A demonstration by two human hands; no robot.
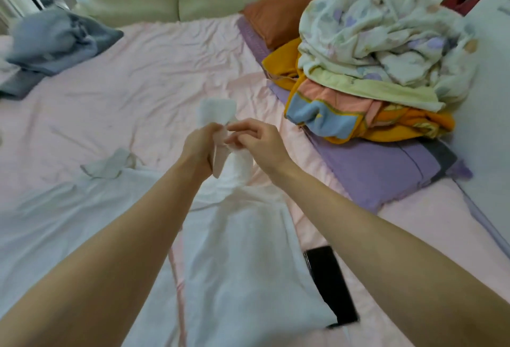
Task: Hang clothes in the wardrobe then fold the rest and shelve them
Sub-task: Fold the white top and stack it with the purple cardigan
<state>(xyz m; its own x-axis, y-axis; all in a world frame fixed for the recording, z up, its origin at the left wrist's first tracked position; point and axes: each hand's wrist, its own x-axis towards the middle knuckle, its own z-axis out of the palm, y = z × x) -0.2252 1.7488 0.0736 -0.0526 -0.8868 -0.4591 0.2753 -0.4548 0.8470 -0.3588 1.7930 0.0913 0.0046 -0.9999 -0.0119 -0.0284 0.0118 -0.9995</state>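
Pink bed (165, 70) — white garment (237, 236) lengthwise

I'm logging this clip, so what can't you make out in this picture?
- White garment: its type, bunched in the head view.
- Right hand: whether its grip pinches cloth, fingertips blurred.
- Black object: partly covered by the right forearm.
- Grey clothes: blurred, cut off left.

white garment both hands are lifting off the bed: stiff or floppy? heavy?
Likely floppy: the white garment hangs slack below the left hand and right hand, pooling on the pink sheet. Probably light: fingertip pinches lift it. It may drag, not slide.
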